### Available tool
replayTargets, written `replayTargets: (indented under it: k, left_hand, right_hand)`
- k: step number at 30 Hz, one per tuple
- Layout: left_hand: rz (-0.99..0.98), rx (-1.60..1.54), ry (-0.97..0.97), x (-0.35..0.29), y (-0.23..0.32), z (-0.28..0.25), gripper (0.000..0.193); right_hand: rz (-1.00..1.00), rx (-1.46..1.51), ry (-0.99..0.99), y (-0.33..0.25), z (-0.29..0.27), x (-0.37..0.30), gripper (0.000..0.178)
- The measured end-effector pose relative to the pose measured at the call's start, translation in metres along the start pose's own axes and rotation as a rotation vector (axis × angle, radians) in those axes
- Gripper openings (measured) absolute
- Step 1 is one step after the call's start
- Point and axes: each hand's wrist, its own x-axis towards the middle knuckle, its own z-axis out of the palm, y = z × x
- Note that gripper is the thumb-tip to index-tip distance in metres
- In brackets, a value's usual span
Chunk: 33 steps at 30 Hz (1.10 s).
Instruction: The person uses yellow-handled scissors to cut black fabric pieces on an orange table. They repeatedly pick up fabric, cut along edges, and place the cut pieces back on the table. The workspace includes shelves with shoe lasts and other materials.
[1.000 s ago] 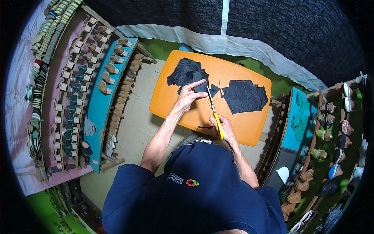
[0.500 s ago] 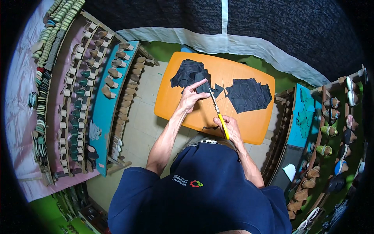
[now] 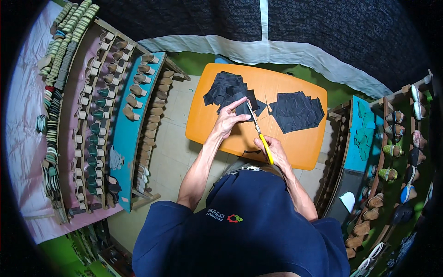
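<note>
Holding black fabric (image 3: 242, 109) and one pair of scissors (image 3: 265, 147) are two hands (image 3: 226, 122).

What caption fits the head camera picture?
Left hand holds black material, right hand holds scissors, above an orange table.

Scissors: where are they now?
In the head view, the scissors are just right of centre, in the right hand, over the table, blades near the left hand.

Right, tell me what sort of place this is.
Probably a small shoemaking workshop: rows of heeled shoes on the left, more shoes on the right, and cut black pieces on an orange table, with yellow-handled scissors in the right hand.
</note>
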Motion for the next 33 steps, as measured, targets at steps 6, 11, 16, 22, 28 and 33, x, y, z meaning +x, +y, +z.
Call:
replayTargets:
  k: [6,11,16,22,28,33]
  left_hand:
    - [0.032,-0.018,0.029,0.0,-0.003,0.0,0.067]
    - [-0.059,-0.046,0.052,0.006,0.005,-0.011,0.059]
    - [-0.276,0.213,-0.169,0.013,0.036,-0.034,0.062]
    - [-0.247,0.263,-0.145,0.019,0.042,-0.025,0.056]
    - [-0.249,0.434,-0.215,0.022,0.036,-0.03,0.058]
    - [-0.199,0.448,-0.198,0.018,0.028,-0.02,0.061]
  right_hand:
    - [0.038,0.09,-0.012,-0.003,-0.003,-0.005,0.057]
    - [0.051,0.065,-0.03,-0.004,-0.008,-0.008,0.054]
    - [0.09,0.068,-0.099,-0.01,-0.017,-0.016,0.056]
    - [0.069,0.023,-0.107,-0.012,-0.022,-0.02,0.054]
    - [0.127,0.117,-0.168,-0.002,-0.02,-0.017,0.051]
    - [0.133,0.182,-0.162,-0.008,-0.019,-0.019,0.049]
